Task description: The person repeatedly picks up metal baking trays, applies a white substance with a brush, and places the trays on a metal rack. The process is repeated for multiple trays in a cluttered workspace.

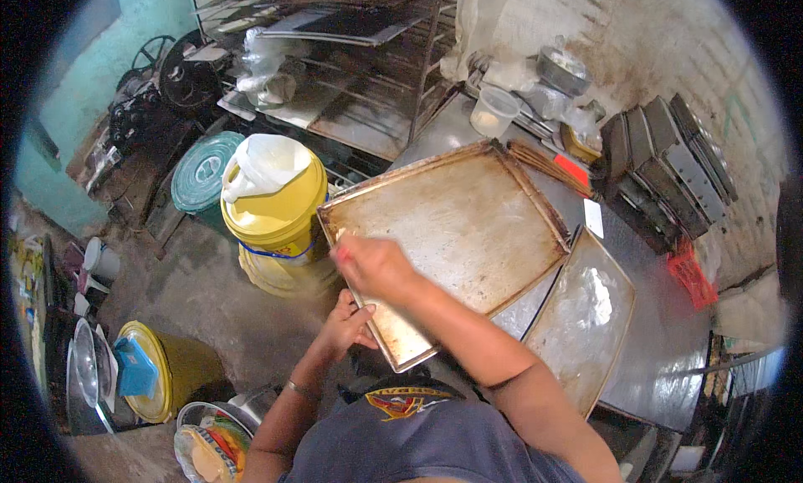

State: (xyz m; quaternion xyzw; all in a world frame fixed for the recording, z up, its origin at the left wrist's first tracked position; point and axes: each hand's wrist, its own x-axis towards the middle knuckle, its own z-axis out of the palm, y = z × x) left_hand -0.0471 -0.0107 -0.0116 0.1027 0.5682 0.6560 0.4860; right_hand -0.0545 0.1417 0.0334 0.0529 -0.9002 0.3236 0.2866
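A worn metal baking tray (452, 232) with stained, browned rims lies tilted in front of me, its far part over the metal table (659, 332). My left hand (351, 323) grips its near left edge, thumb on the rim. Over the tray's left side is my right hand (373, 263), slightly blurred, with the fingers closed around something small; a pale bit and a red spot show at the fingers, but I cannot tell what it is. A second metal tray (583, 320) rests on the table, to the right of the first one.
Left of the tray stands a yellow lidded bucket (276, 213) with a white plastic bag on top, beside a green lidded bin (204, 169). A metal rack (376, 106) is behind. Stacked metal pans (665, 163), a clear plastic tub (494, 111) and a red plastic basket (690, 273) stand further right.
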